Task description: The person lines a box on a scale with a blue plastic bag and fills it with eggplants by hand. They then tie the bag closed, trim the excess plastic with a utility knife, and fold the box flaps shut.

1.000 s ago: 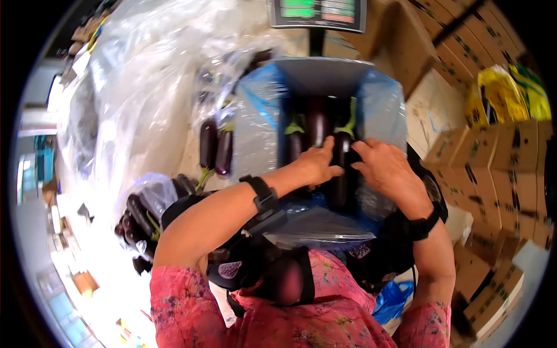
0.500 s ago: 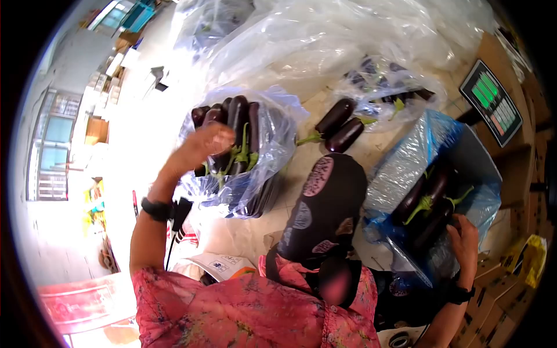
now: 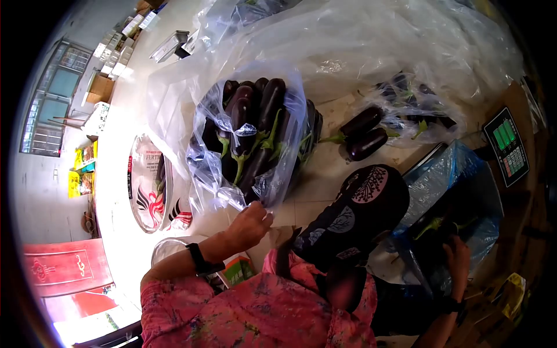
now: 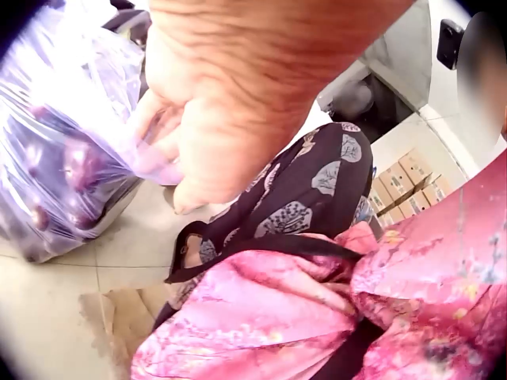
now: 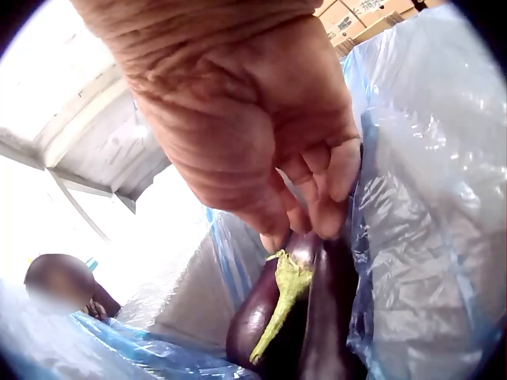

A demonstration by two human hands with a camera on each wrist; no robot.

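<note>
At the near edge of a clear plastic bag (image 3: 296, 110) full of eggplants (image 3: 271, 101), my left hand (image 3: 249, 226) pinches the film. In the left wrist view its curled fingers draw a fold of plastic (image 4: 103, 134) toward the palm. My right hand (image 3: 458, 260) reaches into a box lined with blue-tinted plastic (image 3: 435, 185). In the right wrist view the loosely bent fingers (image 5: 326, 214) hang with their tips right at the tops of dark purple eggplants (image 5: 329, 309), one with a green stem (image 5: 287, 293).
Two loose eggplants (image 3: 366, 144) lie on the floor between bag and box, beside another bag of eggplants (image 3: 418, 104). A scale display (image 3: 506, 145) stands behind the box. A large plastic sheet (image 3: 360, 40) spreads across the back; a printed white sack (image 3: 145, 185) stands left.
The head view has turned left. My left hand left the box, swung over to the bag of eggplants and now pinches its near edge. My right hand has stayed at the box.
</note>
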